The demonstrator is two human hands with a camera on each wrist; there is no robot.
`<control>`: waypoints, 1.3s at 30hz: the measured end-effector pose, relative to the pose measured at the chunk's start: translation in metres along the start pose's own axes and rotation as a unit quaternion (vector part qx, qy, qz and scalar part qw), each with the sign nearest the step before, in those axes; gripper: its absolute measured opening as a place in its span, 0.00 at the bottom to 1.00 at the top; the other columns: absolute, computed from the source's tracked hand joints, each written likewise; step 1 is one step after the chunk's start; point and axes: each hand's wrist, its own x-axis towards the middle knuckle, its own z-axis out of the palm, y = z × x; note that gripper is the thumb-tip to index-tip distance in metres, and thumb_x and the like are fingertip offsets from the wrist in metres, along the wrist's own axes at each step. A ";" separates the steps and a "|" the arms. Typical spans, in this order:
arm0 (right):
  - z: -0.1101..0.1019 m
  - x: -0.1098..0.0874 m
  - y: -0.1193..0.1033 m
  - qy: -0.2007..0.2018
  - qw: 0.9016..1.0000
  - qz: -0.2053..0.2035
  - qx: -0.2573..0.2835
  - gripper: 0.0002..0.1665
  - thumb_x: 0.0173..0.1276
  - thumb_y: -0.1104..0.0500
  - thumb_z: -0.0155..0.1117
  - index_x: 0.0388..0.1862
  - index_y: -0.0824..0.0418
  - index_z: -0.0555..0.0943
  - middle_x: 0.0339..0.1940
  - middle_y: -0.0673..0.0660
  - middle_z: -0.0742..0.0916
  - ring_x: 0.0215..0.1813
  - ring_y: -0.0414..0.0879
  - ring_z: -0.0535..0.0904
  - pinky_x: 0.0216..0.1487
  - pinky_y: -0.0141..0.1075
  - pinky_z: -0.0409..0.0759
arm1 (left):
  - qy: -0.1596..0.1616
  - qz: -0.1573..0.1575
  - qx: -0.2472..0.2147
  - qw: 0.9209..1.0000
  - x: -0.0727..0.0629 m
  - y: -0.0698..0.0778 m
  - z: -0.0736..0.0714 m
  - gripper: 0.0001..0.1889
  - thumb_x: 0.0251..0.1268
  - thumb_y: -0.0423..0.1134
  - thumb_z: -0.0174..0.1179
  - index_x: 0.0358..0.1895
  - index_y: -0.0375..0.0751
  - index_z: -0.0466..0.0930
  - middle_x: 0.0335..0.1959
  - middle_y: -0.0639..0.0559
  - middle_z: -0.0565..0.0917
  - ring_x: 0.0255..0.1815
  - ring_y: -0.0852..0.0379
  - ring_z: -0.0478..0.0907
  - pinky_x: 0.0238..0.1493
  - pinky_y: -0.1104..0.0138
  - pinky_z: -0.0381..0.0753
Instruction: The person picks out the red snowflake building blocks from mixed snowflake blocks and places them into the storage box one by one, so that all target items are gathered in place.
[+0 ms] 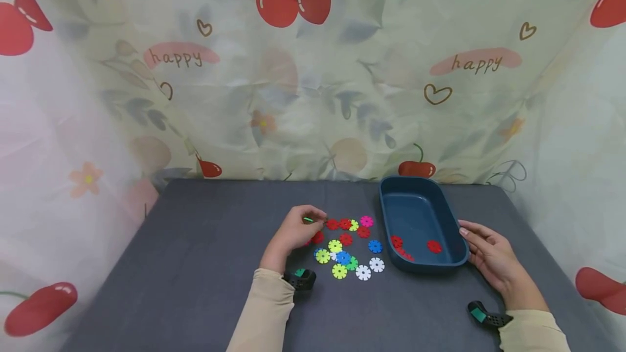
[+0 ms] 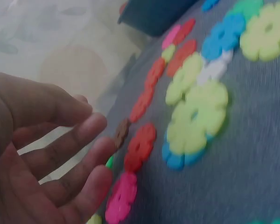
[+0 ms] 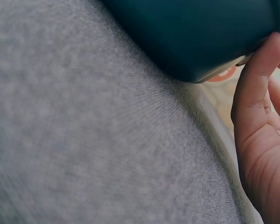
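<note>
Several flower-shaped plastic discs lie spread on the dark cloth: a red disc [image 1: 345, 239], a yellow-green disc [image 2: 196, 116], a blue disc [image 1: 375, 246] and a white disc [image 1: 363, 272] among them. Over the far left of this spread is my left hand [image 1: 300, 227], its fingers loosely bent and nothing visible between them. Its fingertips are right by a brown disc [image 2: 122, 134]. My right hand [image 1: 494, 257] touches the outer right side of a dark blue tray [image 1: 415, 213] with thumb and fingertips, the fingers fairly straight. Inside the tray lie several red discs [image 1: 434, 246].
The table [image 1: 210, 243] is covered in dark grey cloth. A patterned curtain [image 1: 313, 96] with cherries hangs behind and at both sides. Each wrist wears a black strap, such as the left strap [image 1: 302, 280].
</note>
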 end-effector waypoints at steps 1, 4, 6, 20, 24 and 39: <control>0.000 0.000 0.000 -0.001 1.000 -0.001 0.003 0.17 0.84 0.63 0.58 0.60 0.48 0.87 0.50 0.44 0.91 0.48 0.37 0.90 0.42 0.33 0.88 | 0.001 -0.002 0.008 1.000 0.000 -0.001 -0.001 0.11 0.75 0.33 0.62 0.55 0.37 0.87 0.53 0.43 0.87 0.49 0.48 0.84 0.43 0.61 0.84; 0.000 0.000 0.000 0.000 1.000 -0.001 0.007 0.17 0.84 0.64 0.58 0.60 0.48 0.87 0.50 0.44 0.91 0.48 0.38 0.90 0.42 0.34 0.89 | 0.003 -0.004 0.028 1.000 -0.001 -0.005 -0.003 0.12 0.73 0.30 0.62 0.55 0.36 0.87 0.52 0.42 0.87 0.49 0.47 0.84 0.45 0.59 0.85; 0.000 0.000 0.000 0.001 1.000 0.001 0.008 0.17 0.84 0.64 0.58 0.60 0.48 0.87 0.50 0.44 0.91 0.48 0.37 0.90 0.42 0.34 0.89 | 0.002 -0.004 0.039 0.999 -0.001 -0.006 -0.004 0.12 0.71 0.29 0.63 0.54 0.35 0.87 0.51 0.41 0.87 0.49 0.47 0.84 0.46 0.57 0.85; -0.001 0.000 0.001 -0.003 1.000 0.003 0.015 0.17 0.84 0.64 0.57 0.59 0.49 0.88 0.49 0.45 0.92 0.48 0.37 0.90 0.42 0.33 0.88 | -0.035 -0.012 0.076 0.996 0.001 -0.009 -0.001 0.20 0.56 0.22 0.68 0.54 0.35 0.88 0.50 0.42 0.86 0.45 0.51 0.78 0.42 0.62 0.80; -0.001 0.000 0.000 -0.012 1.000 -0.001 0.020 0.18 0.84 0.65 0.56 0.60 0.50 0.87 0.49 0.46 0.92 0.48 0.38 0.90 0.42 0.34 0.88 | -0.037 -0.015 0.072 0.997 0.000 -0.008 0.000 0.21 0.55 0.20 0.66 0.54 0.34 0.88 0.48 0.41 0.85 0.43 0.51 0.76 0.38 0.64 0.78; 0.001 -0.002 -0.001 -0.015 1.000 -0.007 0.020 0.18 0.84 0.65 0.56 0.61 0.51 0.87 0.50 0.46 0.92 0.48 0.38 0.90 0.42 0.34 0.89 | 0.002 -0.011 0.074 0.997 -0.002 -0.008 0.006 0.14 0.59 0.26 0.72 0.49 0.36 0.88 0.43 0.42 0.83 0.38 0.52 0.76 0.41 0.60 0.83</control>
